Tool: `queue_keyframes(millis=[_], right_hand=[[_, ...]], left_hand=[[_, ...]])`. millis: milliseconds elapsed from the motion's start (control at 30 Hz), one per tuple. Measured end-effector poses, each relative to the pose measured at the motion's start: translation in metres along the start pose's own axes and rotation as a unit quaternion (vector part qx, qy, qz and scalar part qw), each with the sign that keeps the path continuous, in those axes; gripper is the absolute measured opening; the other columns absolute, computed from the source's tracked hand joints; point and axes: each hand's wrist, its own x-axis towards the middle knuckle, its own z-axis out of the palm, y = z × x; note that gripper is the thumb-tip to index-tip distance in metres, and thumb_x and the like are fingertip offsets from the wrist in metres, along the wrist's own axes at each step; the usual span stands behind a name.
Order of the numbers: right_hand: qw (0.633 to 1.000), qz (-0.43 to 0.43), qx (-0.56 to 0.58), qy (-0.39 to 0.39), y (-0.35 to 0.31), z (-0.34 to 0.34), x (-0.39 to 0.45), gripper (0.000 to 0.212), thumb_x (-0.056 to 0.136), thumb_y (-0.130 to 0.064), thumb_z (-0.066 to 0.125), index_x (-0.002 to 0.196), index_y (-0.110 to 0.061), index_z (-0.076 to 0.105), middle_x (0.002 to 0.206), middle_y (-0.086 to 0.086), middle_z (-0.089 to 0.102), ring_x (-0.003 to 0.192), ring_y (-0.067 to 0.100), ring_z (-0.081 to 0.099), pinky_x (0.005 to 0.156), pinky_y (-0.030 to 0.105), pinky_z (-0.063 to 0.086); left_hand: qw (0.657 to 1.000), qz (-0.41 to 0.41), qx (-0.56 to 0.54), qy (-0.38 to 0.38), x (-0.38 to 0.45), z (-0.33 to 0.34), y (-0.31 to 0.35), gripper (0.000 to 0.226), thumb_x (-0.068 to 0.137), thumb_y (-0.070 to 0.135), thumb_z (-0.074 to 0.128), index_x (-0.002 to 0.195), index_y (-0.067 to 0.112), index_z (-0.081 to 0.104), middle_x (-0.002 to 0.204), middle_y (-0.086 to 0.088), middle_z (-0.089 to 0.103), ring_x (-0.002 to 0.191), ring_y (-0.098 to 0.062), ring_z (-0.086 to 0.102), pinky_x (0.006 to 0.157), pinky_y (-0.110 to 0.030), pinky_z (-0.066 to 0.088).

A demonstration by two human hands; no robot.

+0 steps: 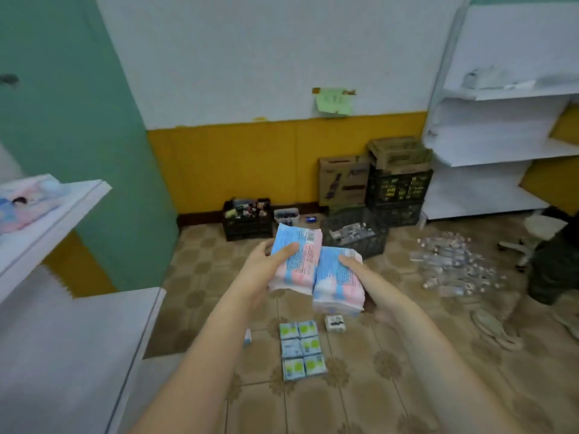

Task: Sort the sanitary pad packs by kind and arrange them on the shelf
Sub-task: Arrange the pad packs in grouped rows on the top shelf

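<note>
My left hand grips a blue-and-pink pad pack, held up in the middle of the view with its printed back facing me. My right hand holds a second pack of the same kind right beside it, the two packs touching. Below them on the tiled floor lie several small blue-and-green pad packs in a neat block, plus a small white pack. On the white shelf at the left lies a pink-and-blue pack.
A lower white shelf board sits at the left. Black crates and cardboard boxes stand against the yellow wall. Another white shelf unit is at the right, with clear bottles scattered on the floor before it.
</note>
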Motion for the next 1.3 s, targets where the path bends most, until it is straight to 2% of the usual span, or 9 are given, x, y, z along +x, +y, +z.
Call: queue_keyframes(millis=[200,467,600,700,767,833,933,1133,1300], right_hand=[[0.987,-0.025,0.048,0.154,0.015,-0.098,0.058,0.046,0.088,-0.052,0.064,0.124,-0.023,0.058,0.106,0.003,0.075,0.087,0.018,0.073,0.078,0.039,0.059],[0.961,-0.017,0.090,0.261,0.041,-0.169,0.136,0.045,0.091,-0.038,0.065,0.128,-0.014,0.052,0.118,0.011,0.067,0.092,0.023,0.067,0.082,0.041,0.057],[0.959,0.018,0.104,0.263,0.048,-0.186,0.186,0.029,0.096,-0.039,0.058,0.117,-0.018,0.057,0.107,0.006,0.068,0.088,0.020,0.067,0.077,0.037,0.056],[0.955,0.042,0.103,0.274,0.044,-0.201,0.223,0.016,0.096,-0.035,0.059,0.101,-0.020,0.061,0.103,0.007,0.069,0.085,0.020,0.067,0.084,0.043,0.055],[0.956,0.076,0.103,0.262,0.041,-0.212,0.247,0.025,0.094,-0.038,0.061,0.107,-0.017,0.064,0.108,0.010,0.071,0.090,0.024,0.068,0.090,0.048,0.055],[0.958,0.100,0.088,0.256,0.033,-0.222,0.273,0.029,0.092,-0.039,0.063,0.109,-0.014,0.064,0.097,0.008,0.071,0.081,0.022,0.067,0.079,0.040,0.058],[0.962,0.108,0.072,0.242,0.019,-0.233,0.310,0.026,0.091,-0.036,0.064,0.106,-0.015,0.064,0.074,0.003,0.068,0.060,0.015,0.063,0.069,0.032,0.056],[0.976,0.144,0.055,0.154,0.014,-0.243,0.365,0.037,0.088,-0.040,0.069,0.114,-0.013,0.066,0.101,0.010,0.075,0.092,0.027,0.071,0.081,0.035,0.057],[0.978,0.174,0.031,0.108,0.021,-0.238,0.422,0.028,0.088,-0.040,0.068,0.105,-0.018,0.069,0.093,0.005,0.075,0.086,0.018,0.070,0.079,0.032,0.055]], left_hand=[[0.966,-0.185,-0.181,-0.028,0.067,0.077,-0.063,0.032,0.094,0.040,0.061,0.111,0.014,0.068,0.098,-0.010,0.077,0.081,-0.023,0.074,0.078,-0.038,0.057],[0.934,-0.293,-0.203,-0.032,0.143,0.103,-0.151,0.033,0.089,0.032,0.065,0.111,0.009,0.070,0.120,-0.016,0.069,0.107,-0.032,0.063,0.110,-0.049,0.036],[0.936,-0.302,-0.171,-0.059,0.198,0.104,-0.174,0.029,0.093,0.022,0.063,0.118,0.008,0.066,0.116,-0.016,0.071,0.100,-0.029,0.071,0.094,-0.043,0.052],[0.945,-0.294,-0.119,-0.079,0.245,0.103,-0.183,0.049,0.083,0.026,0.071,0.125,0.003,0.064,0.123,-0.021,0.067,0.114,-0.037,0.065,0.105,-0.052,0.045],[0.944,-0.297,-0.110,-0.093,0.276,0.102,-0.185,0.037,0.088,0.025,0.067,0.117,0.003,0.068,0.121,-0.024,0.067,0.113,-0.038,0.065,0.101,-0.050,0.049],[0.942,-0.300,-0.123,-0.087,0.304,0.100,-0.184,0.028,0.095,0.024,0.062,0.113,0.004,0.070,0.117,-0.024,0.069,0.109,-0.036,0.067,0.093,-0.044,0.055],[0.942,-0.319,-0.090,-0.058,0.341,0.098,-0.182,0.036,0.092,0.036,0.066,0.121,0.014,0.065,0.113,-0.013,0.073,0.108,-0.032,0.068,0.102,-0.045,0.048],[0.936,-0.344,-0.066,-0.032,0.387,0.101,-0.186,0.042,0.090,0.042,0.068,0.125,0.021,0.062,0.114,-0.011,0.073,0.109,-0.034,0.068,0.099,-0.046,0.050],[0.945,-0.314,-0.084,0.036,0.404,0.099,-0.197,0.061,0.074,0.026,0.079,0.130,0.015,0.059,0.121,-0.016,0.069,0.105,-0.032,0.068,0.084,-0.037,0.051]])
